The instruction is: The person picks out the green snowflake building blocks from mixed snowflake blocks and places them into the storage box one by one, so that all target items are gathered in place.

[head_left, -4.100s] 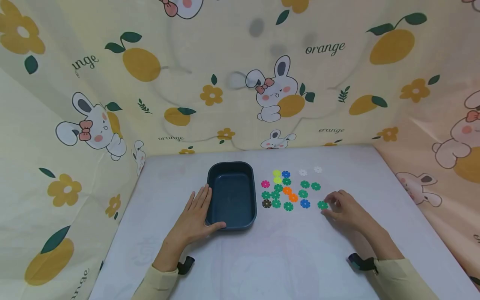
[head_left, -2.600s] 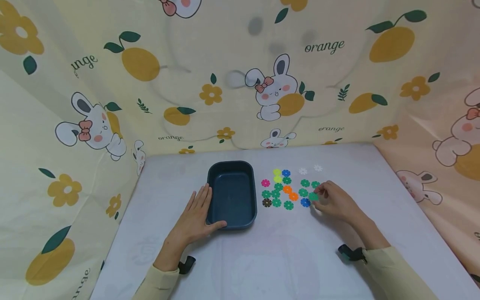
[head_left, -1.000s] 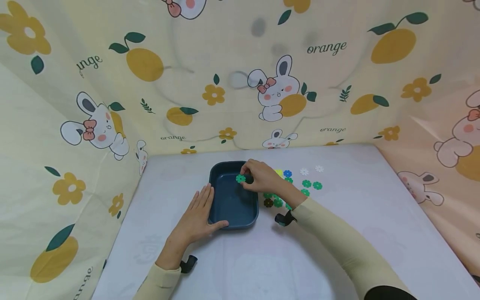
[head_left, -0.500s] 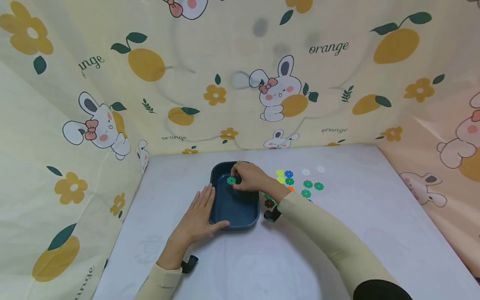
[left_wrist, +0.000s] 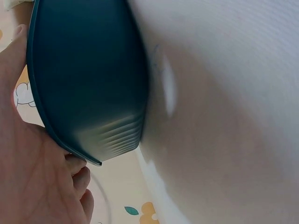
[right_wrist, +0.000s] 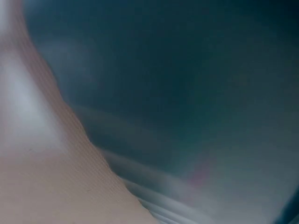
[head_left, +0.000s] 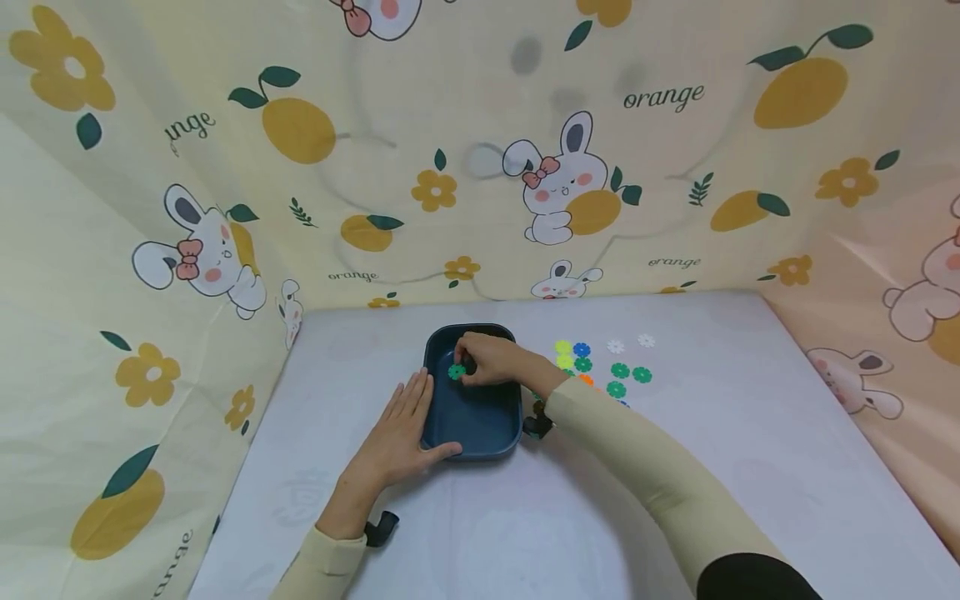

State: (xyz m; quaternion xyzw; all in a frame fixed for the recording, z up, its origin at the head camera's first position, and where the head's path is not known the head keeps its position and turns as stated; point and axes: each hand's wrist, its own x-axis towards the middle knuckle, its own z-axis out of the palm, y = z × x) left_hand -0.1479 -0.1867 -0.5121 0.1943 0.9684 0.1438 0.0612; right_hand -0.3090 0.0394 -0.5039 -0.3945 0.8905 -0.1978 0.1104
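Note:
Inside a dark blue rectangular tray (head_left: 480, 429), my right hand (head_left: 491, 360) pinches a small green notched plastic disc (head_left: 457, 372) between thumb and fingers, near the left wall. My left hand (head_left: 392, 437) rests against the tray's left side, fingers straight, thumb lying over the front left corner. The left wrist view shows the tray's outer wall (left_wrist: 93, 74) close up, with the left hand (left_wrist: 37, 172) at its rim. In the right wrist view only the blurred edge of the right hand (right_wrist: 70, 182) and dark tray surface appear; the disc is not visible there.
Right of the tray, notched discs lie on the white table (head_left: 600, 500): yellow (head_left: 563, 347), blue (head_left: 582, 350), white (head_left: 615, 347), orange (head_left: 586, 380) and several green (head_left: 619, 370). The right forearm hides some. A printed cloth (head_left: 450, 125) hangs behind.
My right hand picked up the green disc from the table's right side and carried it left over the tray, then lower toward its left wall. The left hand has kept its place.

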